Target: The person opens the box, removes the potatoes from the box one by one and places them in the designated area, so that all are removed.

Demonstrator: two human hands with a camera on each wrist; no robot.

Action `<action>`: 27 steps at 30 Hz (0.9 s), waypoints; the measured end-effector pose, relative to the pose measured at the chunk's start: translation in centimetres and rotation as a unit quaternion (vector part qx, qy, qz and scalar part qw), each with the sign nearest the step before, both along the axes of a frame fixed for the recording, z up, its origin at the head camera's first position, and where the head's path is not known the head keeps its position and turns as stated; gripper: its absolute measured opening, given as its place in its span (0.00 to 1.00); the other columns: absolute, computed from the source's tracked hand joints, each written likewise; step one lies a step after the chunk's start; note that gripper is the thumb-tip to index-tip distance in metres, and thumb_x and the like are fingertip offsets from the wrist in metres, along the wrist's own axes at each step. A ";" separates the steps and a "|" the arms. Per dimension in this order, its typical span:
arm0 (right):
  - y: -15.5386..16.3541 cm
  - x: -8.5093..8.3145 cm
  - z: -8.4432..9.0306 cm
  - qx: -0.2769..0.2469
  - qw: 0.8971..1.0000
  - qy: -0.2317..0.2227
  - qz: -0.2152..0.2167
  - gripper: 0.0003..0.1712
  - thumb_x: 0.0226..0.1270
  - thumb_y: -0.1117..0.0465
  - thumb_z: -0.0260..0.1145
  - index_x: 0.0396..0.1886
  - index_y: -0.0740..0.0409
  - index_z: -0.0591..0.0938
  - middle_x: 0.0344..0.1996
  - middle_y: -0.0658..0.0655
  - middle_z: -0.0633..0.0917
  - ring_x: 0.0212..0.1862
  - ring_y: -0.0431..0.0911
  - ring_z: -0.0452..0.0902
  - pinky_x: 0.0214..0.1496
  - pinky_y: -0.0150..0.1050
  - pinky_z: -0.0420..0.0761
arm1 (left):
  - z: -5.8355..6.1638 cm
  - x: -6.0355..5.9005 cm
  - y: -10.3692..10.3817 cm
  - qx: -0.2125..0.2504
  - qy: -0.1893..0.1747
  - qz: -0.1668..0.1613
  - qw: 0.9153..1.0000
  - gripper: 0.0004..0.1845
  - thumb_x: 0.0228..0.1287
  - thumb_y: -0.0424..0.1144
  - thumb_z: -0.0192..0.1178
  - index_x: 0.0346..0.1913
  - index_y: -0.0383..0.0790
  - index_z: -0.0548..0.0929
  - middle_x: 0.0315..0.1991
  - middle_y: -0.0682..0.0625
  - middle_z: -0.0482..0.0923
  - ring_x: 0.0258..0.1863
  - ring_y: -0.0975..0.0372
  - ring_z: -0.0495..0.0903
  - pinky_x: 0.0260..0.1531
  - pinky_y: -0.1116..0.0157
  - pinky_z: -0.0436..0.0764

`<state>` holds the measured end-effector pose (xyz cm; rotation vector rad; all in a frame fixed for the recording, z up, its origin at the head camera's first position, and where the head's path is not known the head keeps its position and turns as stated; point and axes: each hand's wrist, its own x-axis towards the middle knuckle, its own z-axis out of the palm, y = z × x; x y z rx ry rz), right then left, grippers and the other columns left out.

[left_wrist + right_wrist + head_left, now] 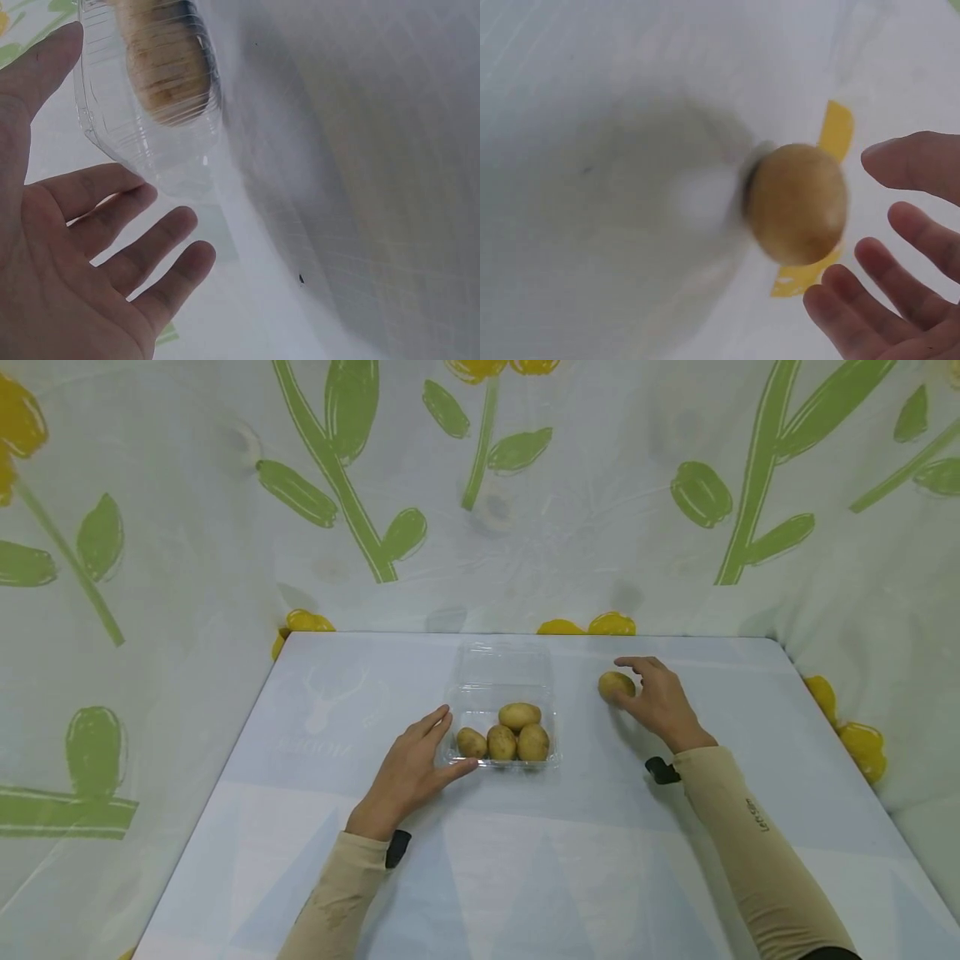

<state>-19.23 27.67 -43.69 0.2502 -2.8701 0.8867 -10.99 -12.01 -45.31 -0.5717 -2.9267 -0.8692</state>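
Left hand (408, 774): fingers straight, flat against clear tray (552, 758) of potatoes | Right hand (660, 699): spread, empty, just beside loose potato (616, 685) on table (570, 860)

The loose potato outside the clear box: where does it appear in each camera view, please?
Head: the loose potato lies right of centre on the table, at the right hand fingertips.
Left wrist: not in it; only the clear box and the left hand.
Right wrist: centre, beside the open fingers.
Shared landmark: the pale table.
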 end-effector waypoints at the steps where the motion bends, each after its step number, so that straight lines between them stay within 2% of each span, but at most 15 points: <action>1: -0.2 0.0 0.1 0.001 1.000 0.007 0.002 0.28 0.65 0.65 0.71 0.65 0.63 0.78 0.61 0.68 0.77 0.54 0.63 0.76 0.55 0.59 0.79 | 0.0 0.0 0.0 0.001 0.002 -0.001 1.000 0.49 0.62 0.64 0.67 0.74 0.32 0.68 0.77 0.44 0.62 0.73 0.48 0.64 0.70 0.48 0.67; 10: -2.8 0.4 2.2 -0.029 0.998 0.045 0.032 0.27 0.65 0.65 0.71 0.64 0.61 0.79 0.60 0.65 0.79 0.58 0.62 0.76 0.57 0.57 0.80 | 0.0 0.0 0.0 -0.005 -0.008 0.001 1.000 0.50 0.62 0.67 0.64 0.75 0.33 0.67 0.77 0.45 0.61 0.74 0.48 0.63 0.71 0.49 0.65; 19: -6.2 1.5 4.1 -0.051 0.989 0.086 0.106 0.28 0.63 0.65 0.75 0.63 0.61 0.79 0.58 0.62 0.81 0.57 0.57 0.78 0.54 0.53 0.84 | 0.0 -0.1 0.0 0.009 -0.011 0.000 1.000 0.49 0.61 0.65 0.67 0.74 0.33 0.67 0.77 0.46 0.61 0.74 0.48 0.64 0.71 0.48 0.66; 27: -9.2 2.4 5.2 -0.064 0.985 0.056 0.148 0.29 0.65 0.62 0.74 0.65 0.59 0.79 0.60 0.59 0.81 0.59 0.56 0.78 0.56 0.49 0.84 | 0.0 -0.2 -0.4 0.013 -0.021 -0.003 1.000 0.49 0.60 0.65 0.68 0.75 0.35 0.68 0.77 0.49 0.61 0.74 0.50 0.62 0.72 0.50 0.64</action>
